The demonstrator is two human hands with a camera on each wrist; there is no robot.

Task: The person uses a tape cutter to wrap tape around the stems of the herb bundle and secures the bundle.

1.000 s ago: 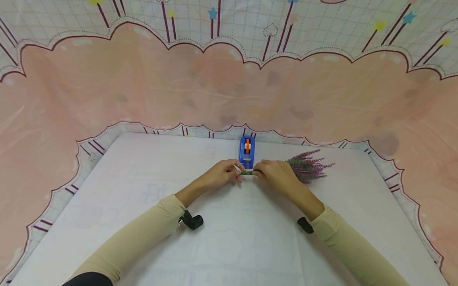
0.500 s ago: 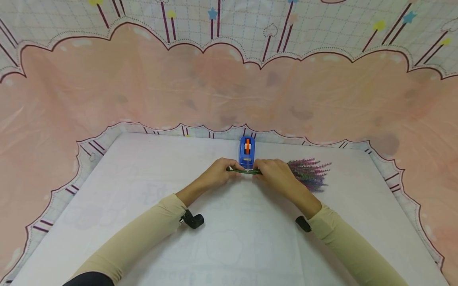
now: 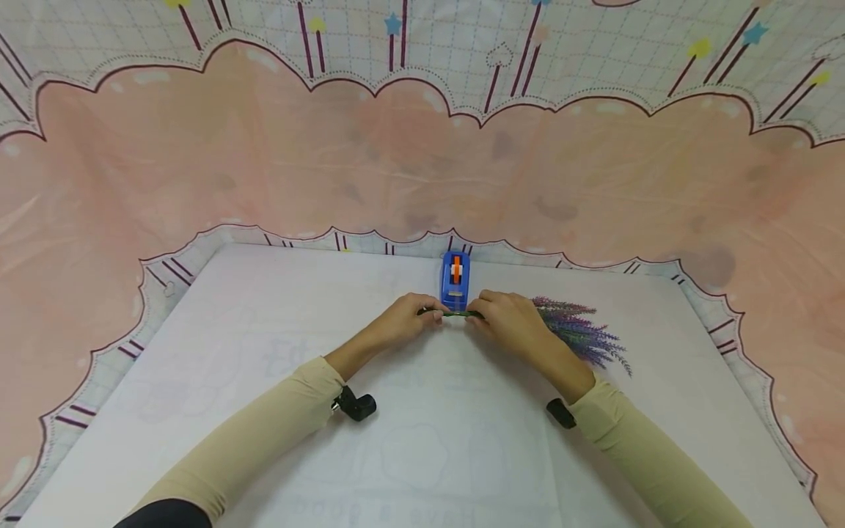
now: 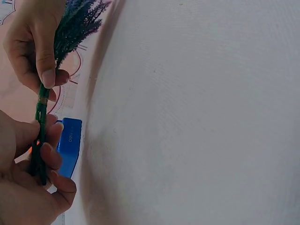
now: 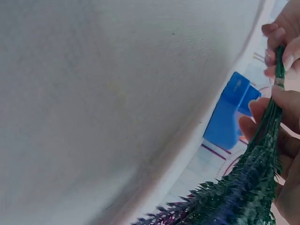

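A bunch of lavender-like sprigs (image 3: 581, 334), purple and pink on top with green stems, is held level between both hands above the table. My left hand (image 3: 409, 320) pinches the stem ends between thumb and fingers. Closer to the flower heads, my right hand (image 3: 513, 323) grips the same stems with thumb and fingertips. Between the hands, a narrow shiny band (image 4: 42, 100) like clear tape circles the stems (image 4: 41, 115). Just beyond them stands a blue tape dispenser (image 3: 455, 282) with an orange wheel. In the head view the right hand covers part of the bunch.
The white tabletop (image 3: 409, 440) extends around and in front of the hands. Behind its far edge hangs a peach and white patterned cloth (image 3: 396, 161). A small black camera (image 3: 356, 405) sits at the left wrist, another (image 3: 561, 413) at the right.
The bunch has turned about its stems: bluer flower heads now show and tilt lower on the right. The left fingers have shifted their hold on the stem ends. The dispenser stays put.
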